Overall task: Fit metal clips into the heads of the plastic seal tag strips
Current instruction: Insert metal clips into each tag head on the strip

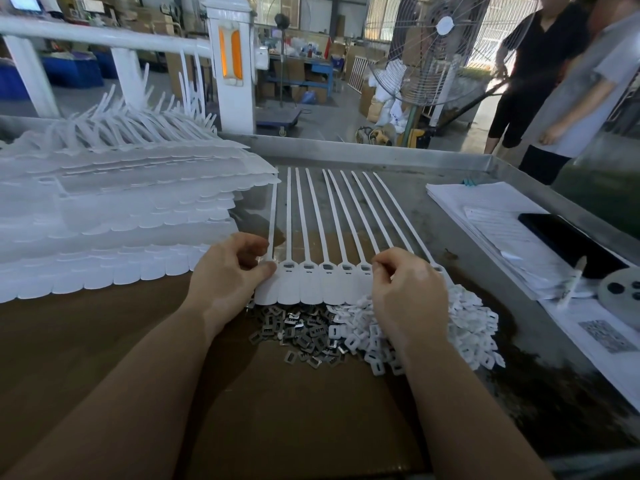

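Observation:
A joined row of white plastic seal tag strips (311,285) lies on the table, heads toward me and thin tails fanning away. My left hand (228,271) pinches the leftmost head of the row between thumb and curled fingers. My right hand (405,289) hovers with curled fingers over the right end of the row, covering the heads there; whether it holds a clip is hidden. A heap of small metal clips (298,332) lies just below the heads. Beside that heap is a pile of small white plastic caps (460,323).
A tall stack of more white strip sheets (121,209) fills the left. Papers (491,223), a black phone (568,244) and a grey disc (623,289) lie at the right. Brown cardboard (277,410) covers the metal table. Two people (554,81) stand beyond the far right edge.

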A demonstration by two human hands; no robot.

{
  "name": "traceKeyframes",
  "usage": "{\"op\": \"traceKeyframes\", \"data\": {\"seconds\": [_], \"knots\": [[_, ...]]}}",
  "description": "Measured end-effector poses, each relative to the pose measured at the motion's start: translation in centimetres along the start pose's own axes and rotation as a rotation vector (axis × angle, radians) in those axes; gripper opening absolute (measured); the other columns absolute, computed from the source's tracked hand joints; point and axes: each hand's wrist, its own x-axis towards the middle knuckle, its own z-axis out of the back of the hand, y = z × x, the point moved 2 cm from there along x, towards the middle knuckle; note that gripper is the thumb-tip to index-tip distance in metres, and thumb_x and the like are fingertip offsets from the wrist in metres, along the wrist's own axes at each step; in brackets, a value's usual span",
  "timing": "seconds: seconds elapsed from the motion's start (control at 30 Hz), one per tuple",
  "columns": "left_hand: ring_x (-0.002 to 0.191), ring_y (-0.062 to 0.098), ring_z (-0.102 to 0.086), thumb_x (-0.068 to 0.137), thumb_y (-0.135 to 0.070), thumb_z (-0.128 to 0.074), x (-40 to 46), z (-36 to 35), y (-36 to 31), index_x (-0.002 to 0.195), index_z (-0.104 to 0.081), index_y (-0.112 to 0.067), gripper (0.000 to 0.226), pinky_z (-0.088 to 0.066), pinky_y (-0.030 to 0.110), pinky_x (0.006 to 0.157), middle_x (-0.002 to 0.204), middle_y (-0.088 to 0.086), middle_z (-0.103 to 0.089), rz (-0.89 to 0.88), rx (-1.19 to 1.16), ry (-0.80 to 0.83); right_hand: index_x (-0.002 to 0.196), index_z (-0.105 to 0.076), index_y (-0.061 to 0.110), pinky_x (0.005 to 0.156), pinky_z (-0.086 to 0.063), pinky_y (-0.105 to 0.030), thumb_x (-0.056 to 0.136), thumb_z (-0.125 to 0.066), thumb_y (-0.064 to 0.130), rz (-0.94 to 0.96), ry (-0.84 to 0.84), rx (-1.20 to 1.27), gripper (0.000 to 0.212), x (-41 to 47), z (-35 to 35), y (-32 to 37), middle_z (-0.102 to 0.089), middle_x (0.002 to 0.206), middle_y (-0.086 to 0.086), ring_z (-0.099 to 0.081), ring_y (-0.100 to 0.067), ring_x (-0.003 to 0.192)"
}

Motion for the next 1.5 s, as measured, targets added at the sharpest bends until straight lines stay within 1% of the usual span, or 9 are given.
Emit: {"op": "traceKeyframes", "data": {"seconds": [0.13, 0.43, 0.73, 0.83, 0.93, 1.03, 1.17, 1.3, 1.5], "knots": [[0.082, -0.001, -0.054, 0.079, -0.027, -0.07, 0.1, 0.0, 0.1, 0.099, -0.059, -0.029, 0.023, -0.037, 0.011, 0.068, 0.087, -0.018, -0.059, -0.012, 0.029, 0.002, 0.09, -0.067, 0.013, 0.083, -0.047, -0.043, 0.089, -0.054, 0.012, 0.002, -0.005, -0.003, 0.014, 0.0, -0.1, 0.0, -0.067, 0.082, 0.001, -0.058, -0.018, 0.079], [0.082, 0.003, -0.055, 0.08, -0.033, -0.069, 0.0, -0.2, 0.0, 0.104, -0.061, -0.025, 0.027, -0.038, 0.016, 0.07, 0.09, -0.011, -0.06, -0.024, 0.066, 0.0, 0.092, -0.068, 0.013, 0.085, -0.046, -0.042, 0.089, -0.053, 0.012, 0.019, 0.0, -0.008, 0.015, 0.0, -0.1, 0.1, -0.068, 0.084, 0.0, -0.058, -0.017, 0.081], [0.088, 0.007, -0.056, 0.076, -0.046, -0.068, -0.2, -0.1, -0.3, 0.107, -0.06, -0.024, 0.039, -0.04, 0.023, 0.077, 0.099, -0.006, -0.062, 0.0, 0.048, -0.02, 0.121, -0.056, 0.017, 0.099, -0.04, -0.037, 0.092, -0.05, 0.02, 0.095, 0.135, -0.085, 0.03, -0.1, 1.0, 0.6, -0.061, 0.117, 0.0, -0.055, -0.015, 0.108], [0.087, 0.005, -0.054, 0.071, -0.046, -0.072, -0.3, -0.1, -0.4, 0.109, -0.058, -0.026, 0.045, -0.04, 0.024, 0.078, 0.102, -0.007, -0.058, -0.008, 0.034, 0.02, 0.133, -0.044, 0.019, 0.105, -0.03, -0.031, 0.096, -0.043, 0.028, 0.109, 0.226, -0.117, 0.039, -0.7, 1.2, 0.6, -0.049, 0.135, 0.001, -0.043, -0.013, 0.124], [0.089, 0.005, -0.053, 0.067, -0.043, -0.077, -0.4, -0.2, -0.6, 0.112, -0.057, -0.028, 0.052, -0.041, 0.025, 0.081, 0.106, -0.008, -0.053, -0.024, 0.024, 0.048, 0.145, -0.017, 0.026, 0.115, -0.007, -0.038, 0.097, -0.027, 0.044, 0.086, 0.413, -0.218, 0.053, -1.8, 0.7, 0.0, -0.014, 0.154, 0.004, -0.009, -0.012, 0.142], [0.089, 0.005, -0.051, 0.065, -0.037, -0.08, -0.4, -0.2, -0.6, 0.114, -0.057, -0.027, 0.056, -0.04, 0.025, 0.083, 0.109, -0.006, -0.048, -0.038, 0.032, 0.051, 0.145, 0.003, 0.035, 0.113, 0.005, -0.045, 0.089, -0.011, 0.06, 0.067, 0.523, -0.304, 0.063, -2.9, 0.3, -0.4, 0.009, 0.155, 0.003, 0.012, -0.014, 0.142], [0.089, 0.007, -0.052, 0.065, -0.036, -0.08, -0.3, -0.3, -0.5, 0.112, -0.057, -0.029, 0.054, -0.04, 0.025, 0.082, 0.109, -0.005, -0.047, -0.045, 0.052, 0.044, 0.14, 0.013, 0.044, 0.112, 0.008, -0.051, 0.071, 0.006, 0.071, 0.057, 0.51, -0.338, 0.075, -4.0, 0.1, -0.4, 0.014, 0.155, 0.0, 0.019, -0.018, 0.14], [0.089, 0.008, -0.053, 0.065, -0.039, -0.079, -0.5, -0.3, -0.6, 0.114, -0.056, -0.027, 0.055, -0.041, 0.025, 0.082, 0.109, -0.005, -0.047, -0.047, 0.065, 0.044, 0.137, 0.015, 0.05, 0.111, 0.008, -0.053, 0.074, 0.003, 0.073, 0.091, 0.481, -0.394, 0.068, -4.3, -0.3, -0.6, 0.012, 0.155, -0.001, 0.019, -0.02, 0.14], [0.086, 0.005, -0.056, 0.063, -0.025, -0.083, -0.3, 0.4, -0.4, 0.117, -0.056, -0.026, 0.061, -0.044, 0.024, 0.083, 0.125, 0.001, -0.045, -0.011, -0.036, 0.027, 0.138, 0.012, 0.05, 0.11, 0.009, -0.052, 0.076, 0.002, 0.072, 0.096, 0.49, -0.413, 0.066, -4.2, -0.5, -0.9, 0.012, 0.155, 0.0, 0.018, -0.02, 0.141]]}}
